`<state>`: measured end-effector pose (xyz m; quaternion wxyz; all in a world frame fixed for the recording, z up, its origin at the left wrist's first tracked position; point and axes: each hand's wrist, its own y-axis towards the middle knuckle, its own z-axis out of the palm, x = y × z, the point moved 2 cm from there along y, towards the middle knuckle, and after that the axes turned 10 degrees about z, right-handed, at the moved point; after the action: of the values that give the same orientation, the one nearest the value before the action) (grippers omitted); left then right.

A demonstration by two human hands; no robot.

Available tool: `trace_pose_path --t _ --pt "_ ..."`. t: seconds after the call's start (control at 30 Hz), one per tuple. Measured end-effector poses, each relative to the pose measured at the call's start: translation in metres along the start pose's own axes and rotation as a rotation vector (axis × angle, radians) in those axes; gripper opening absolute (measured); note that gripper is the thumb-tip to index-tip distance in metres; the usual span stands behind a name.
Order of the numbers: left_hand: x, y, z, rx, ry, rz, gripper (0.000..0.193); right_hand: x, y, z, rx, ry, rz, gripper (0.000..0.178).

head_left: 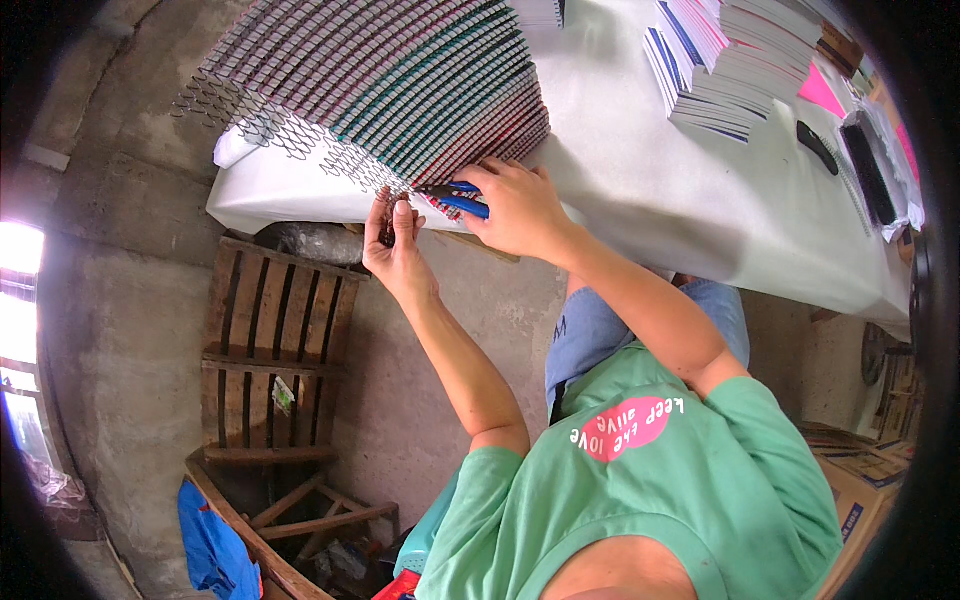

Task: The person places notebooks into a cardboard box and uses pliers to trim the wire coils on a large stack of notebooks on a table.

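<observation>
A stack of spiral-bound books (430, 85), their bound edges dark red, green and red, lies on the white-covered table. Loose wire coil ends (275, 128) stick out past its left side. My right hand (520, 208) grips blue-handled pliers (466, 205), whose jaws reach the coil ends at the stack's near corner. Close beside those jaws, my left hand (398, 252) is closed, thumb and fingers pinching a reddish-brown wire coil (388, 222). Part of that coil is hidden by the fingers.
More stacked booklets (735, 65) stand at the table's far right, near a black-handled tool (818, 147) and a long black object (868, 172). Below the table (620, 120) at left is a wooden pallet (275, 340). Cardboard boxes (860, 480) sit at lower right.
</observation>
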<state>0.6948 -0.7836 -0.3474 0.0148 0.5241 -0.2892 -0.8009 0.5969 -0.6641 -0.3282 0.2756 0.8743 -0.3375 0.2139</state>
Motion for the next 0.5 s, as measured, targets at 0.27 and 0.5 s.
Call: trace_pose_path --t 0.27,0.5 --pt "0.005 0.001 -0.006 0.014 -0.007 0.006 0.031 0.000 0.006 0.004 0.038 0.113 -0.049 0.037" --pt "-0.002 0.006 -0.003 0.019 0.058 0.049 0.026 -0.007 0.004 -0.005 0.000 0.043 -0.079 0.041"
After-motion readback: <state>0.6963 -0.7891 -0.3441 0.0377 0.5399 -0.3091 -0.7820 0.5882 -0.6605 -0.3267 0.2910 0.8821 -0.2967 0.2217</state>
